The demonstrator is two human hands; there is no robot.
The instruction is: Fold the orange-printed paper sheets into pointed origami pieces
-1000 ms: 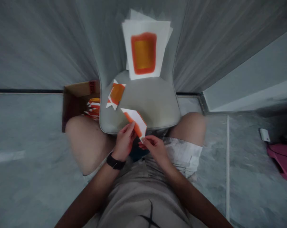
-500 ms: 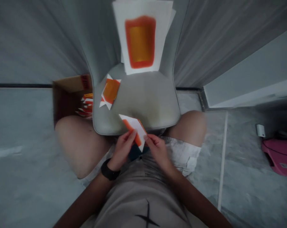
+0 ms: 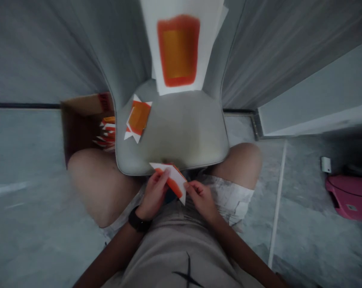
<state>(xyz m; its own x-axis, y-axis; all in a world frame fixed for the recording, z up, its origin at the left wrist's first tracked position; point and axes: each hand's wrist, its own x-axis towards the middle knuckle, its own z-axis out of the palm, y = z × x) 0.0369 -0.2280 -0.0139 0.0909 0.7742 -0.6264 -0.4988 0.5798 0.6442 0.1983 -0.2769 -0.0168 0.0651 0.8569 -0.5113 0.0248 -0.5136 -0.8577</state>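
A folded paper (image 3: 176, 178), white with orange-red edges and pointed corners, is held over my lap just off the chair's front edge. My left hand (image 3: 155, 190) pinches its left side, thumb on top. At the right edge, my right hand (image 3: 200, 196) grips it between thumb and fingers. On the left of the chair seat lies a folded orange-and-white paper piece (image 3: 139, 117) with several pointed corners. A stack of white sheets (image 3: 206, 52), the front one bearing an orange and gold rectangle, leans against the chair back.
The grey chair (image 3: 187, 128) stands between my knees. Left of it, a cardboard box (image 3: 85, 105) holds several folded papers (image 3: 108, 132). On the floor at right are a pink object (image 3: 353, 196) with a dark cord and a small white item (image 3: 326, 164).
Both hands still hold the folded paper, which has come slightly nearer my body and turned a little. My left thumb lies further up on it. The camera view has shifted slightly.
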